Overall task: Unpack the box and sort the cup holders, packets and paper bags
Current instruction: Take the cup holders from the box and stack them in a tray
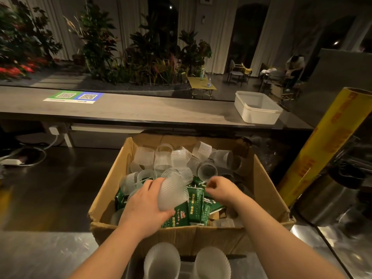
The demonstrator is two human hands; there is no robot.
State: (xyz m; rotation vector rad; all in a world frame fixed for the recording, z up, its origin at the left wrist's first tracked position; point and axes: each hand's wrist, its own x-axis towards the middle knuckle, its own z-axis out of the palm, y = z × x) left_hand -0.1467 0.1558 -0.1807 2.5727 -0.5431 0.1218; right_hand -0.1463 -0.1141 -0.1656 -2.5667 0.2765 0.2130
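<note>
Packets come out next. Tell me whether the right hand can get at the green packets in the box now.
Probably yes. The right hand hangs over the green packets, which lie uncovered there; the cup holder in the left hand hides only packets further left.

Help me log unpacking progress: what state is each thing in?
Box, open, with loose cup holders and packets inside.
Left grip, curled round a cup holder.
Right grip, fingers curled above the packets; holding unclear.
Packets, jumbled in the box.
Two cup-holder stacks, upright outside the box.
Tub, lidless, on the far counter.
</note>
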